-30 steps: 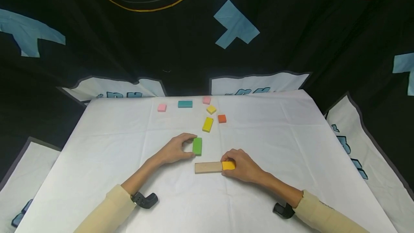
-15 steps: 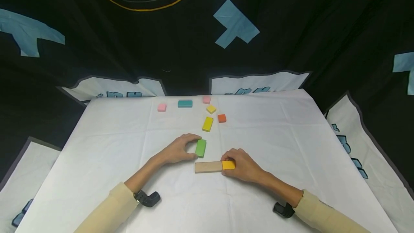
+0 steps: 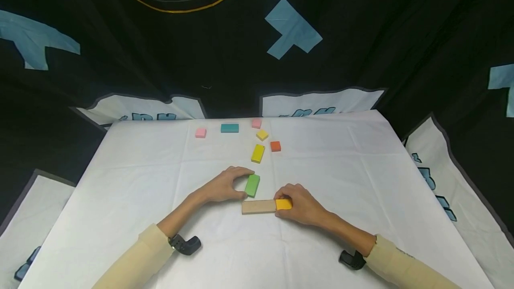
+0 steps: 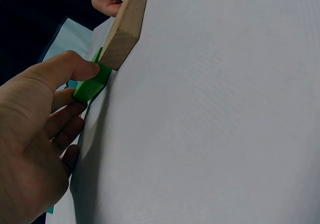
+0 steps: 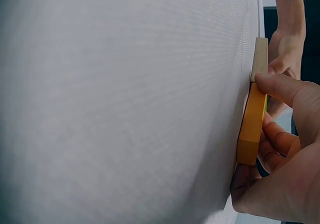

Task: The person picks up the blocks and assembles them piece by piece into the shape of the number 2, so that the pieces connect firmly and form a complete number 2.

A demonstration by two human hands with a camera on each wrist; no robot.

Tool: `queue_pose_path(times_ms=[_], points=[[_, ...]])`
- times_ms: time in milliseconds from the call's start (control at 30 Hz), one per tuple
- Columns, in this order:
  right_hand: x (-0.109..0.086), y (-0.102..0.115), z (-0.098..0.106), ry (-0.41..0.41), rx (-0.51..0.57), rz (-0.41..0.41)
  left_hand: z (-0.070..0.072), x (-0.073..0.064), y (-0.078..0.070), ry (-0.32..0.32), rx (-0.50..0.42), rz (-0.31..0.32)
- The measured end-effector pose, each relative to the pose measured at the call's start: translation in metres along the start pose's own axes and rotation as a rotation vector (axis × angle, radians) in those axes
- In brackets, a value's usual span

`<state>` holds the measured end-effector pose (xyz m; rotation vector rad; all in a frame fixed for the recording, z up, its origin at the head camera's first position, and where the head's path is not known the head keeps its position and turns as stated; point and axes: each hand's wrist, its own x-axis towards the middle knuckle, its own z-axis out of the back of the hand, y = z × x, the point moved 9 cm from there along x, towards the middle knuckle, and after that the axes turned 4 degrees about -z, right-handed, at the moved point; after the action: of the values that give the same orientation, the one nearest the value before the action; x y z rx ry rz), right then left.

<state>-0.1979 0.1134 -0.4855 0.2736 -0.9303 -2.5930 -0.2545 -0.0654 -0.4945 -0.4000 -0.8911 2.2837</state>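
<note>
My left hand pinches a green rectangular block by its two ends, thumb near and fingers far. This block lies slightly slanted just behind a plain wooden block. In the left wrist view the green block appears close against the wooden block; whether they touch I cannot tell. With thumb and fingers, my right hand grips an orange-yellow block set end to end with the wooden one. The right wrist view shows the thumb on that orange-yellow block near the joint.
Farther back on the white cloth lie a yellow block, an orange-red block, a small yellow block, a teal block and two pink blocks, one at left and one at back.
My left hand has slid the green block to the right and slightly nearer, and the block has turned a little. The right hand, orange-yellow block and wooden block stay put.
</note>
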Motion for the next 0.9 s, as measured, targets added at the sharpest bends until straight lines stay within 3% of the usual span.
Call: queue_pose_path(times_ms=[200,900], points=[[0.0004,-0.0008,-0.0009,0.008,-0.007,-0.006,0.0004,-0.0007,-0.0036,-0.002,-0.001,-0.024],[0.0005,0.0,0.0003,0.011,-0.002,0.014,-0.009,0.0061,-0.0062,0.035,0.013,-0.024]])
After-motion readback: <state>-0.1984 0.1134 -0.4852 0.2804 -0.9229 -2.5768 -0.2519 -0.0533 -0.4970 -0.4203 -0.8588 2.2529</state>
